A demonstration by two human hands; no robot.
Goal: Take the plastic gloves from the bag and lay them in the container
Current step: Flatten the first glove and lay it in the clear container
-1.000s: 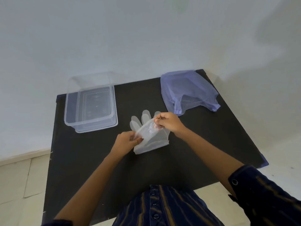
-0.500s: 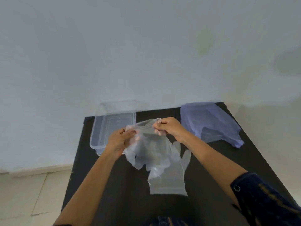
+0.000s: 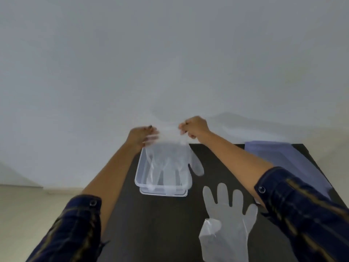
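Observation:
Both hands hold one clear plastic glove (image 3: 170, 163) by its cuff above the clear container (image 3: 138, 181). My left hand (image 3: 143, 136) pinches the cuff's left corner, my right hand (image 3: 194, 127) the right corner. The glove hangs fingers down into the container, and its thumb sticks out over the right rim. A second clear glove (image 3: 228, 220) lies flat on the black table (image 3: 151, 233) nearer to me, fingers pointing away. The pale purple bag (image 3: 287, 163) lies at the table's far right, partly behind my right forearm.
A white wall stands just behind the table's far edge. The container sits at the far edge of the table, left of the middle. A light floor shows at the lower left, beyond the table's left edge.
Both hands carried one glove away from me and over the container. The other glove dropped off and now lies on the table. The camera tilted upward.

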